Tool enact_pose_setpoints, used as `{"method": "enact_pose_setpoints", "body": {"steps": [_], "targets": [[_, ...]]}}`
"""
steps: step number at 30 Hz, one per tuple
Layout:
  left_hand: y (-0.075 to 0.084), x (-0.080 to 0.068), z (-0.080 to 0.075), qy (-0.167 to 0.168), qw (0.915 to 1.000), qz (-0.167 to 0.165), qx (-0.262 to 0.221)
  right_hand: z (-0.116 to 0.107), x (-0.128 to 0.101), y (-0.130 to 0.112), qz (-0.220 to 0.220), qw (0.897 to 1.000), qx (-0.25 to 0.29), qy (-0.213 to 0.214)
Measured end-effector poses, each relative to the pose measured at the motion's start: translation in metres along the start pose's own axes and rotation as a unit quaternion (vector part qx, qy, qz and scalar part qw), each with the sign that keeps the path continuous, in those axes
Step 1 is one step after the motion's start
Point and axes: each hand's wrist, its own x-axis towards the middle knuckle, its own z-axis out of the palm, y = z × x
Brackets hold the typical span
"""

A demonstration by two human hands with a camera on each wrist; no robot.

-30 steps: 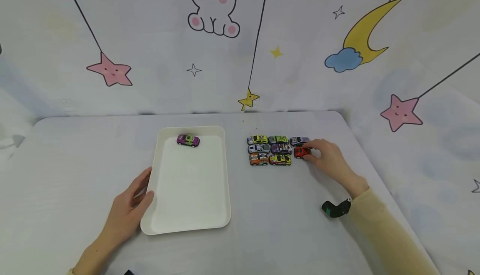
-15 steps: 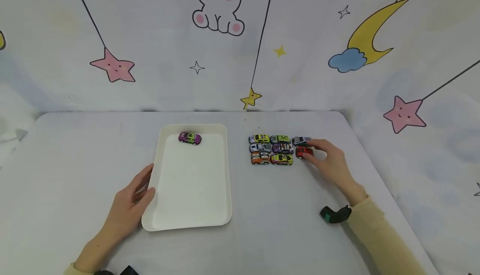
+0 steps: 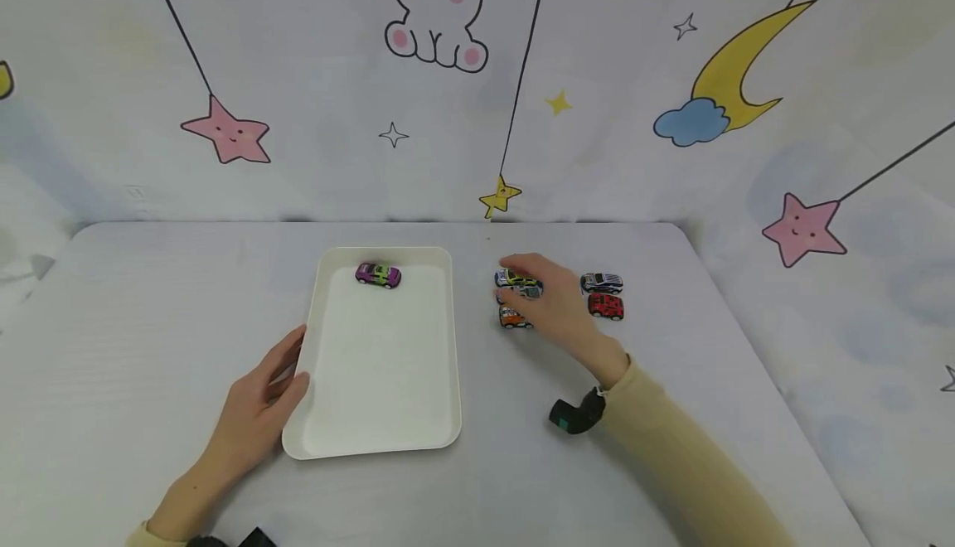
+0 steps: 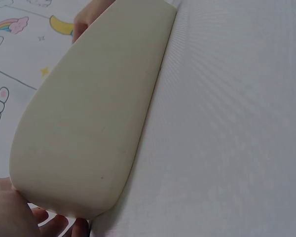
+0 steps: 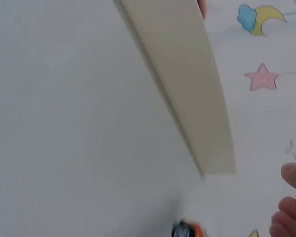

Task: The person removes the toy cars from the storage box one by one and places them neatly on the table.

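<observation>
At the left side of a white tray [image 3: 376,365], my left hand [image 3: 249,414] holds the rim, thumb on the edge and fingers along the outer wall. A purple and green toy car [image 3: 378,275] sits near the tray's far end. My right hand [image 3: 555,302] hovers over a group of toy cars with thumb and fingers apart, nothing held. Between and beside its fingertips show a yellow toy car [image 3: 507,278], a silver one [image 3: 531,288] and an orange one [image 3: 513,317]. The hand hides the middle of the group.
To the right of the hand stand a silver and blue toy car [image 3: 601,283] and a red toy car [image 3: 606,307]. A black wrist camera [image 3: 576,414] hangs at the right sleeve. Behind the white table [image 3: 186,282] rises a cartoon-printed backdrop [image 3: 321,116].
My right hand has left the red toy car, which stays on the table, and moved left over the other cars. My left hand keeps its place at the tray.
</observation>
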Motion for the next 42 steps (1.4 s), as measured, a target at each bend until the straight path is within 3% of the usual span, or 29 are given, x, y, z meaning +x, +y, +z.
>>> {"method": "enact_pose_setpoints", "body": {"steps": [6,11,19,23,28,36,42], "targets": [[0.0,0.0,-0.001,0.001,1.0,-0.004,-0.004,0.046,0.037,-0.038,-0.02,0.996,-0.015,-0.086],[-0.003,0.0,0.001,-0.005,0.9999,-0.002,-0.014,0.071,0.063,-0.062,-0.002,0.987,-0.027,-0.157],[-0.003,0.002,0.01,-0.018,0.9995,-0.009,-0.023,0.107,0.091,-0.068,0.051,0.968,-0.097,-0.224],[-0.002,0.002,0.015,-0.016,0.9996,0.0,-0.025,0.115,0.096,-0.065,0.083,0.952,-0.147,-0.254],[-0.004,0.001,0.016,-0.013,0.9998,0.003,-0.012,0.118,0.096,-0.061,0.099,0.944,-0.169,-0.266],[-0.003,0.0,0.007,-0.009,1.0,-0.001,-0.003,0.118,0.094,-0.06,0.076,0.95,-0.181,-0.241],[-0.003,-0.001,0.0,-0.002,1.0,-0.001,0.004,0.113,0.087,-0.062,0.064,0.96,-0.145,-0.231]]}}
